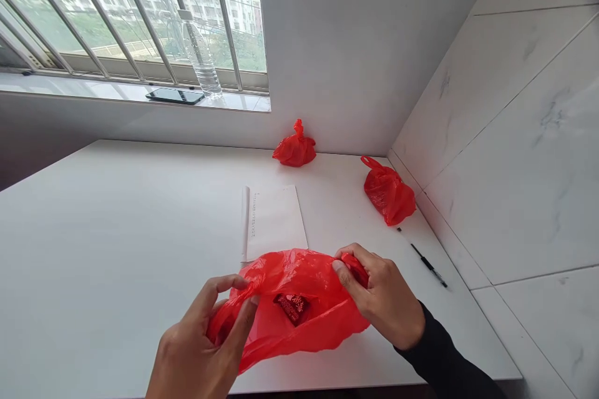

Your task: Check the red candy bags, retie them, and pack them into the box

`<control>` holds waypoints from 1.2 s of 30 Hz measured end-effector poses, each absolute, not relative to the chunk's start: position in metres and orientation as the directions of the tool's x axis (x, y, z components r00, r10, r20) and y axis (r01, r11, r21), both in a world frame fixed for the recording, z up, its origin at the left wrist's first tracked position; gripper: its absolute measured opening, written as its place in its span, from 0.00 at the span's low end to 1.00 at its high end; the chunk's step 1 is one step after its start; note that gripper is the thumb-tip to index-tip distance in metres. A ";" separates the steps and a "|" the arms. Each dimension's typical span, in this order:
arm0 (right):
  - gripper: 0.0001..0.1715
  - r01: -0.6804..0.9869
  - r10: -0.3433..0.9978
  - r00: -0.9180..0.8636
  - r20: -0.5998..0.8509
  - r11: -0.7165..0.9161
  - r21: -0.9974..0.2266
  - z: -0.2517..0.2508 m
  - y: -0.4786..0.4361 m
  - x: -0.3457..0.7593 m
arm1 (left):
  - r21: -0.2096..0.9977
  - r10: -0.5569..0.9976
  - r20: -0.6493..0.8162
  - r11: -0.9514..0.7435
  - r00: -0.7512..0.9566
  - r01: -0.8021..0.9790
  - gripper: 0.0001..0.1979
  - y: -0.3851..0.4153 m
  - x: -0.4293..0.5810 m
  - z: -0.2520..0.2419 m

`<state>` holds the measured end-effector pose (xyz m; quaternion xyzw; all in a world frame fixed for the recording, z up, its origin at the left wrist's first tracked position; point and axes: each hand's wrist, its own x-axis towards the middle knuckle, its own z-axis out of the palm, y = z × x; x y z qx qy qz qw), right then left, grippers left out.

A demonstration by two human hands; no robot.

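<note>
A red plastic bag [304, 340] is stretched between my two hands near the table's front edge, its mouth parted and facing up. Thumb and fingers of my left hand [206, 330] pinch its left side. My right hand [379, 293] grips the bunched plastic on the opposite side. Down inside the bag lies a small dark red packet [292, 307] with light printed characters; part of it is hidden by the bag's folds. Just behind the bag, a white paper booklet [276, 218] rests flat, its near end covered by the red plastic.
On the white table [121, 249], a knotted red bag [296, 148] sits by the back wall and another red bag [389, 194] by the tiled right wall. A black pen [428, 265] lies at right. The windowsill holds a clear bottle [202, 59] and a phone [174, 96].
</note>
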<state>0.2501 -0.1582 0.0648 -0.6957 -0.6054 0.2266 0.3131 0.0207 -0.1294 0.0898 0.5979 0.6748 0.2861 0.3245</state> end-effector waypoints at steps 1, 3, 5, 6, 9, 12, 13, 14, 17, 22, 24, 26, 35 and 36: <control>0.13 0.689 0.984 0.171 0.051 -0.083 -0.720 0.065 -0.158 0.252 | 0.775 0.992 -0.102 0.126 -0.075 0.619 0.16 -0.129 0.020 0.091; 0.15 0.668 0.984 0.177 0.016 -0.109 -0.736 0.068 -0.158 0.254 | 0.782 0.989 -0.127 0.150 -0.081 0.605 0.17 -0.127 0.020 0.093; 0.16 0.648 0.982 0.189 -0.005 -0.128 -0.751 0.072 -0.158 0.255 | 0.797 0.983 -0.164 0.180 -0.080 0.576 0.18 -0.127 0.021 0.096; 0.16 0.640 0.980 0.198 -0.007 -0.135 -0.757 0.073 -0.158 0.256 | 0.808 0.980 -0.183 0.196 -0.078 0.556 0.18 -0.127 0.022 0.097; 0.16 0.628 0.972 0.233 0.009 -0.144 -0.764 0.077 -0.159 0.257 | 0.837 0.972 -0.224 0.229 -0.070 0.497 0.18 -0.127 0.025 0.101; 0.16 0.629 0.964 0.264 0.034 -0.145 -0.764 0.081 -0.159 0.259 | 0.850 0.970 -0.232 0.237 -0.069 0.471 0.18 -0.127 0.028 0.103; 0.16 0.628 0.962 0.271 0.041 -0.144 -0.765 0.083 -0.160 0.259 | 0.853 0.971 -0.230 0.236 -0.070 0.466 0.17 -0.127 0.029 0.103; 0.15 0.627 0.960 0.277 0.046 -0.145 -0.765 0.084 -0.160 0.260 | 0.855 0.971 -0.230 0.237 -0.072 0.461 0.17 -0.127 0.030 0.103; 0.15 0.633 0.951 0.301 0.064 -0.149 -0.760 0.086 -0.162 0.261 | 0.865 0.970 -0.233 0.241 -0.073 0.441 0.17 -0.127 0.031 0.104; 0.12 0.648 0.952 0.274 0.140 -0.075 -0.758 0.089 -0.170 0.260 | 0.870 0.965 -0.251 0.260 -0.078 0.419 0.20 -0.128 0.031 0.104; 0.17 0.670 0.951 0.214 0.222 0.023 -0.742 0.092 -0.174 0.258 | 0.874 0.966 -0.248 0.256 -0.074 0.413 0.21 -0.128 0.032 0.104; 0.24 0.667 0.955 0.076 0.288 0.166 -0.726 0.095 -0.176 0.251 | 0.881 0.966 -0.248 0.254 -0.067 0.399 0.22 -0.129 0.033 0.104; 0.25 0.948 0.961 -0.200 -0.193 0.140 -0.286 0.072 -0.165 0.210 | 0.929 0.968 -0.250 0.239 0.003 0.283 0.18 -0.132 0.037 0.102; 0.26 0.957 0.962 -0.189 -0.195 0.135 -0.258 0.071 -0.165 0.209 | 0.928 0.967 -0.253 0.241 0.008 0.284 0.18 -0.132 0.037 0.102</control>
